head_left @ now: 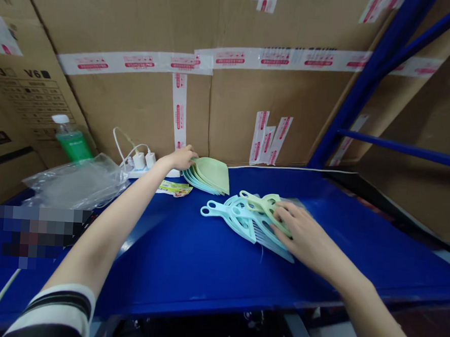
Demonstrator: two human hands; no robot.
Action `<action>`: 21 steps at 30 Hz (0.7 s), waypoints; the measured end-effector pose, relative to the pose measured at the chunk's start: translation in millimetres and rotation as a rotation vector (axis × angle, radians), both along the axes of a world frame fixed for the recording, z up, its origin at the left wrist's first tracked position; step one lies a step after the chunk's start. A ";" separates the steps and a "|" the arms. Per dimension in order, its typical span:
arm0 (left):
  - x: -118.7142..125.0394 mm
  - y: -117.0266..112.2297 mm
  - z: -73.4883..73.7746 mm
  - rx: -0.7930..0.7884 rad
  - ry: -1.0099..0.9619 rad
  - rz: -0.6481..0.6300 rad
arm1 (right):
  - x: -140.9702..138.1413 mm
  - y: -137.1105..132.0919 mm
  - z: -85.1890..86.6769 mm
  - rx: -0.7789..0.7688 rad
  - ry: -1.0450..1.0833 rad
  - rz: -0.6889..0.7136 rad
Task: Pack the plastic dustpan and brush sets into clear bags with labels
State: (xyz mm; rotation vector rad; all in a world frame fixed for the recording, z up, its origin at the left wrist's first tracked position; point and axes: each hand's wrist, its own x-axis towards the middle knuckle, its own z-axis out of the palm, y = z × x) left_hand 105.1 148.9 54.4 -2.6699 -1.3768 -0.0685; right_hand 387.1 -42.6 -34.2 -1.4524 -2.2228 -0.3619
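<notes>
Now the left hand (181, 158) grips stacked dustpans (212, 173), the right hand (299, 231) grasping a pale-green brush (261, 204)

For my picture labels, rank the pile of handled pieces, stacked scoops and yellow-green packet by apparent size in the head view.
1. Pile of handled pieces
2. Stacked scoops
3. Yellow-green packet

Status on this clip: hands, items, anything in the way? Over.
Left hand at dustpan stack. Right hand on green brush, atop blue brushes. Printed packet close beside the stack.
</notes>
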 end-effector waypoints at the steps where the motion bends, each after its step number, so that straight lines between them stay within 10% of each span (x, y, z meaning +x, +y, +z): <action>1: -2.1 -0.5 0.8 0.007 0.009 0.015 | 0.1 -0.8 2.8 -0.039 0.016 0.002; 9: 13.6 -26.5 -3.5 0.129 0.035 -0.029 | -3.6 -5.5 13.0 -0.106 0.092 -0.025; 17: 72.2 -92.1 -23.9 0.005 -0.065 -0.579 | 3.3 -6.4 6.4 -0.071 0.204 -0.029; 21: 91.8 -99.0 -38.3 0.000 -0.128 -0.587 | 1.0 -8.1 8.4 -0.068 0.215 -0.037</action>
